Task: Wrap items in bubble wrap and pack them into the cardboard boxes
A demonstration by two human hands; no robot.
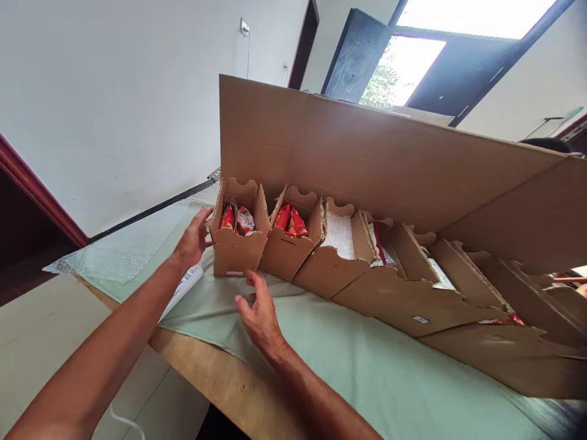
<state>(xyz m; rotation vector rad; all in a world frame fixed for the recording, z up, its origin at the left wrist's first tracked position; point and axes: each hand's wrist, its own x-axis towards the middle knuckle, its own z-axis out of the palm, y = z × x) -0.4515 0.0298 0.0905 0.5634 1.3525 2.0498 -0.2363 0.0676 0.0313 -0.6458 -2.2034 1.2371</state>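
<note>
A row of several small open cardboard boxes stands on a table under a pale green cloth (367, 366). The leftmost box (237, 250) holds red and white snack packets (236, 219). My left hand (195, 238) is open, fingers spread, touching that box's left side. My right hand (259, 311) hovers open just in front of the same box, above the cloth. The second box (288, 253) also holds red packets (291, 221), and the third box (328, 269) holds white bubble wrap (339, 235).
A tall cardboard sheet (367, 159) stands behind the boxes. A white tube-like item (186, 286) lies under my left wrist. Bubble wrap sheet (128, 244) covers the table's far left. The wooden table edge (215, 379) runs near me. A dark doorway and bright window are behind.
</note>
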